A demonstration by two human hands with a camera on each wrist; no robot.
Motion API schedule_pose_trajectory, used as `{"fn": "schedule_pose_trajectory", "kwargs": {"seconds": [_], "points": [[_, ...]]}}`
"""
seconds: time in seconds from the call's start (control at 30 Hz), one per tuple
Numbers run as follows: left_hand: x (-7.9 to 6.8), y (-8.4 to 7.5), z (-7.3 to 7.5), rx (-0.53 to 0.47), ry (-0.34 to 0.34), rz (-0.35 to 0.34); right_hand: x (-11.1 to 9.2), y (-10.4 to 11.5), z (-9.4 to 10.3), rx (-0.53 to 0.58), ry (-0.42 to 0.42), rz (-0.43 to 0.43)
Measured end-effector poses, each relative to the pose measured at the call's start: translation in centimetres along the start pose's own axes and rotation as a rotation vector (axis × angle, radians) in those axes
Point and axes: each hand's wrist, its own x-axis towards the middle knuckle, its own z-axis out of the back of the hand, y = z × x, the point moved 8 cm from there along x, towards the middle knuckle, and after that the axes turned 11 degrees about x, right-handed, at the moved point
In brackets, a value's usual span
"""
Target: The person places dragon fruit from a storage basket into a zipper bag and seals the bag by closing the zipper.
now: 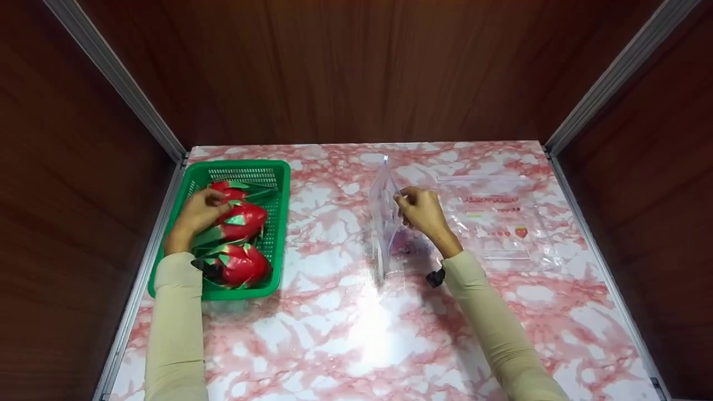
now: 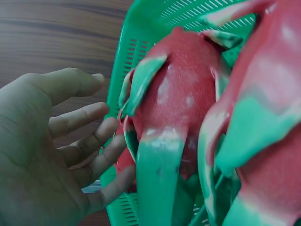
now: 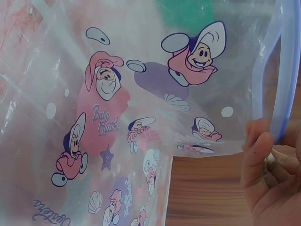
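Red dragon fruits with green, leaf-like scales lie in a green plastic basket [image 1: 286, 223]. Over the basket's left side is my left hand [image 1: 196, 218], beside the middle dragon fruit [image 1: 248, 218]. In the left wrist view its fingers [image 2: 89, 149] are spread and loosely bent, their tips right at the side of a dragon fruit [image 2: 176, 89], with nothing gripped. My right hand [image 1: 422, 210] pinches the top edge of a clear zip bag [image 1: 384, 217] that stands upright. Pink and purple oyster cartoons show on the bag's wall [image 3: 155, 113] in the right wrist view.
A second clear bag [image 1: 490, 214], printed with a strawberry and red lettering, lies flat at the right. Behind the near dragon fruit [image 1: 245, 266] and the far dragon fruit [image 1: 229, 188] runs the basket's slotted wall. Dark wooden panels [image 1: 356, 72] enclose the marbled table [image 1: 328, 317].
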Motion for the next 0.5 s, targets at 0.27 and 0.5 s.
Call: {"fn": "schedule_pose_trajectory", "kwargs": {"seconds": [0.27, 0.5], "points": [[-0.5, 1.1, -1.2, 0.054, 0.127, 0.025, 0.0, -0.2, -0.1, 0.018, 0.003, -0.012], [-0.8, 1.8, -2.2, 0.112, 0.2, 0.086, -0.2, 0.2, -0.1, 0.0, 0.0, 0.002]]}}
